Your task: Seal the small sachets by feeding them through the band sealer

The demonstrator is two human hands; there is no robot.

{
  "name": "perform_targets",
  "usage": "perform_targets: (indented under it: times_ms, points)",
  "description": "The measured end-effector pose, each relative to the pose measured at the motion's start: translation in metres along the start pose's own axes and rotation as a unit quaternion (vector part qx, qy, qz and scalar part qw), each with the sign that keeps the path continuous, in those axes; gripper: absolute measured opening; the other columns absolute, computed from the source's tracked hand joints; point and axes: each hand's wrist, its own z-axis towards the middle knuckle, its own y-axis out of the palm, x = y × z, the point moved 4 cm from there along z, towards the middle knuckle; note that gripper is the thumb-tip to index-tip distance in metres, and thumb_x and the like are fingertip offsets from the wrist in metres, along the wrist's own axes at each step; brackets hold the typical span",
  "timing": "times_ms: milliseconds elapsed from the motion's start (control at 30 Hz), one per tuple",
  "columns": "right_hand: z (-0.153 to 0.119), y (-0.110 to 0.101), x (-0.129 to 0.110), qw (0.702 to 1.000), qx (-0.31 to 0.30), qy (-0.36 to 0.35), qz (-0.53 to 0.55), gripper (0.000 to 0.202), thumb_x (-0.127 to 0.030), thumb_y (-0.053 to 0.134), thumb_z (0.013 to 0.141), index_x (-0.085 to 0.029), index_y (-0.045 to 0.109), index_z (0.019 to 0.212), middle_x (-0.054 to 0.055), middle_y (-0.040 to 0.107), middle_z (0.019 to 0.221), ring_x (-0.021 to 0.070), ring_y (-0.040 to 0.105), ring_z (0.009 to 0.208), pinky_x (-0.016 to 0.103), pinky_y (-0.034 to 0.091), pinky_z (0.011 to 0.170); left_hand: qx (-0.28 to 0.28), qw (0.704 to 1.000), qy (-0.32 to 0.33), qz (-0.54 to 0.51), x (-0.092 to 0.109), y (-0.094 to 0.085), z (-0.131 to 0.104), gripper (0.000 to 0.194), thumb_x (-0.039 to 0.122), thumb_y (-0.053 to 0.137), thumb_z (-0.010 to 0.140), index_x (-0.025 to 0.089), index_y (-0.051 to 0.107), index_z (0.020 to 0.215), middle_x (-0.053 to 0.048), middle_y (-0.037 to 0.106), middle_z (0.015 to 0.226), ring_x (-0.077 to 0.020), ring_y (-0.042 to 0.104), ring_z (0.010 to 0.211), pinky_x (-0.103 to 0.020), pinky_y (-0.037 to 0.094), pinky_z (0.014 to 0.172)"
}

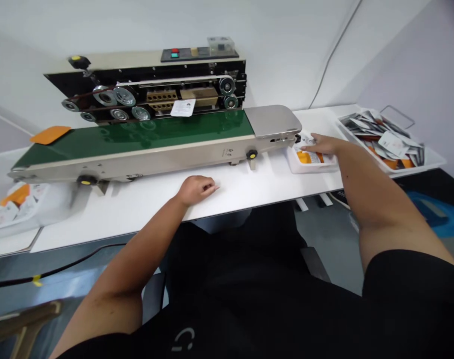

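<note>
My left hand (198, 190) rests on the white table (137, 204) in front of the sealing machine, its fingers curled in with nothing visible in them. Over at the right, my right hand (322, 144) reaches into a small white tray (312, 168) of orange and white packets (304, 157); its thumb and fingers are apart over them. A white packet (183, 107) stands at the machine's sealing part, above the green belt (155, 133). On the belt's left end lies an orange packet (50, 134).
A large white bin (432, 158) of packets stands at the far right. Another bin (57, 202) with packets sits below the belt's left end. The metal plate (274, 121) extends from the belt's right end. A black cable (81, 259) hangs at lower left.
</note>
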Motion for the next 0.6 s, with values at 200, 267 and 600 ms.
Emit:
perform_targets:
  times_ms: [200,267,600]
  points:
    - [0.007,0.009,0.000,0.998,-0.053,0.013,0.043,0.102,-0.084,0.078,0.068,-0.023,0.062,0.149,0.017,0.067,0.144,0.0397,0.068,0.123,0.052,0.055,0.104,0.007,1.000,-0.010,-0.009,0.000,-0.003,0.002,0.041,0.051,0.050,0.104,0.022,0.070,0.082,-0.002,0.070,0.071,-0.0163,0.061,0.065,-0.028,0.040,0.062]
    - [0.002,0.008,0.001,0.995,-0.066,-0.010,0.080,0.101,-0.083,0.079,0.069,-0.022,0.063,0.148,0.017,0.070,0.139,0.0373,0.071,0.119,0.049,0.057,0.103,0.008,1.000,-0.008,-0.013,0.000,-0.004,0.003,0.040,0.050,0.052,0.103,0.022,0.070,0.081,-0.002,0.071,0.071,-0.0164,0.062,0.064,-0.028,0.040,0.062]
    - [-0.012,-0.001,0.001,0.988,0.004,-0.033,0.148,0.084,-0.063,0.094,0.064,-0.016,0.074,0.131,0.014,0.076,0.130,0.0293,0.075,0.109,0.038,0.060,0.099,0.010,1.000,-0.025,-0.003,-0.004,-0.001,0.003,0.042,0.051,0.052,0.103,0.022,0.072,0.082,-0.003,0.073,0.072,-0.0165,0.063,0.064,-0.028,0.040,0.062]
